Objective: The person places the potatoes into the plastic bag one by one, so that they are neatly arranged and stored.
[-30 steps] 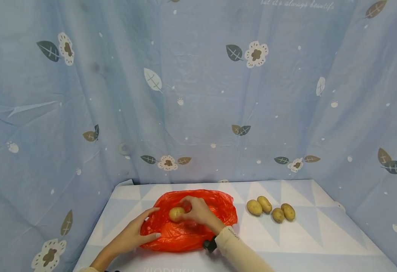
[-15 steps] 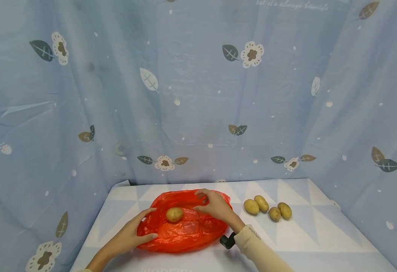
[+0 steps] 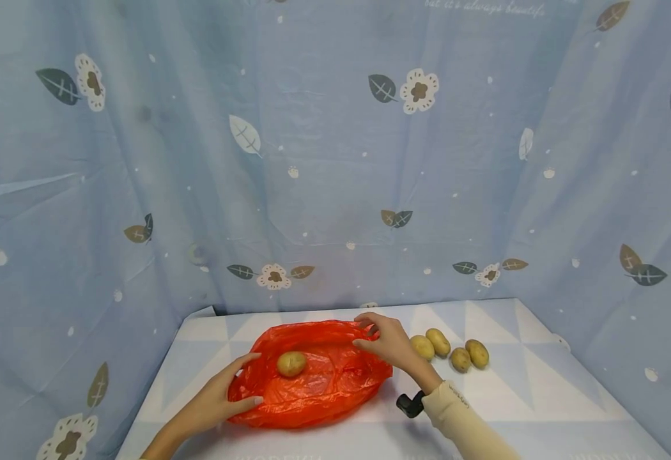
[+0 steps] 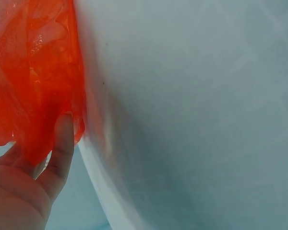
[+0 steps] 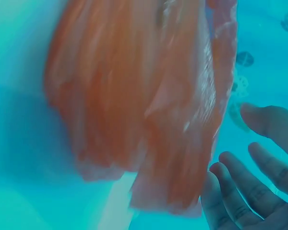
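Observation:
A red plastic bag [image 3: 312, 409] lies spread on the table, its mouth wide. One potato [image 3: 291, 364] rests in it, left of the middle. My left hand [image 3: 211, 399] holds the bag's left end; in the left wrist view the red film [image 4: 33, 72] runs between its thumb [image 4: 62, 148] and fingers. My right hand [image 3: 393, 348], fingers loosely bent and holding nothing, is over the bag's right edge. In the right wrist view the fingers [image 5: 245, 187] appear beside the bag [image 5: 129, 110]; whether they touch it I cannot tell.
Several more potatoes [image 3: 477, 352] lie on the table right of the bag, the nearest [image 3: 422, 348] partly behind my right hand. A patterned blue curtain [image 3: 324, 160] closes off the back and sides. A black device [image 3: 410, 404] sits at my right wrist.
My right hand has let go of the potato inside the bag and moved right, to the bag's right edge. The left hand stays at the left end. The head view has shifted slightly.

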{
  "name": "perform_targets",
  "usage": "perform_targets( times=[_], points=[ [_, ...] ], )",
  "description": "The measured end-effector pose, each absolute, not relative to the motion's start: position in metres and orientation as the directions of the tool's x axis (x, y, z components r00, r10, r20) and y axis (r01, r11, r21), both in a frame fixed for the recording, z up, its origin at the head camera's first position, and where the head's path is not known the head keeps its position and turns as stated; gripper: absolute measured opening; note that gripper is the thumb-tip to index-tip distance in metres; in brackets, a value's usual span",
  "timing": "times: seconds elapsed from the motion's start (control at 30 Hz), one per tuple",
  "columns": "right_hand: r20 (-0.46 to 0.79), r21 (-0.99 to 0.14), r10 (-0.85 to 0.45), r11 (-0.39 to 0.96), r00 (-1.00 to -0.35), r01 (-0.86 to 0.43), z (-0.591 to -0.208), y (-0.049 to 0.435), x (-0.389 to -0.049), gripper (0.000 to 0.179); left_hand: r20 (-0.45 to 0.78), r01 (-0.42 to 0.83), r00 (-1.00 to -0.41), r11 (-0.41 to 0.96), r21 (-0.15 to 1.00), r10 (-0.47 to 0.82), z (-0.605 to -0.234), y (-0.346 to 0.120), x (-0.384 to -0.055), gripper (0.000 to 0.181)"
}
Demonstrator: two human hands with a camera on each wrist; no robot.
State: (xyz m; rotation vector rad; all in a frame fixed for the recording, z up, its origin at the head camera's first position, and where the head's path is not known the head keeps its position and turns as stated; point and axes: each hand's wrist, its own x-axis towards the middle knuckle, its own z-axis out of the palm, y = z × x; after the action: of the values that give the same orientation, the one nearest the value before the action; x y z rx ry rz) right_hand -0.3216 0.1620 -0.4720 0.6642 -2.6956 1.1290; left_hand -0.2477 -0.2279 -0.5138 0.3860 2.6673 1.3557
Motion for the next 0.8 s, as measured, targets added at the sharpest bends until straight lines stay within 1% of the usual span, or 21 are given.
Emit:
perform_targets(
  times=[0.33,0.47,0.57,0.8],
  points=[
    [0.335,-0.648,-0.229,0.649,-0.914,-0.400,-0.479,0.200,-0.322,0.041,-0.003,0.162,-0.960,0.562,0.811,0.280,-0.513,-0.228,-0.248,0.081],
    [0.379,-0.622,-0.201,0.667,-0.904,-0.409,-0.483,0.215,-0.324,0.042,-0.003,0.162,-0.960,0.564,0.810,0.280,-0.513,-0.229,-0.247,0.082],
    [0.391,-0.598,-0.173,0.699,-0.904,-0.392,-0.484,0.225,-0.323,0.042,0.002,0.169,-0.959,0.568,0.805,0.282,-0.514,-0.229,-0.248,0.081],
    [0.356,-0.616,-0.117,0.716,-0.927,-0.327,-0.486,0.248,-0.320,0.042,0.004,0.168,-0.960,0.567,0.807,0.278,-0.513,-0.229,-0.248,0.081]
  ],
)
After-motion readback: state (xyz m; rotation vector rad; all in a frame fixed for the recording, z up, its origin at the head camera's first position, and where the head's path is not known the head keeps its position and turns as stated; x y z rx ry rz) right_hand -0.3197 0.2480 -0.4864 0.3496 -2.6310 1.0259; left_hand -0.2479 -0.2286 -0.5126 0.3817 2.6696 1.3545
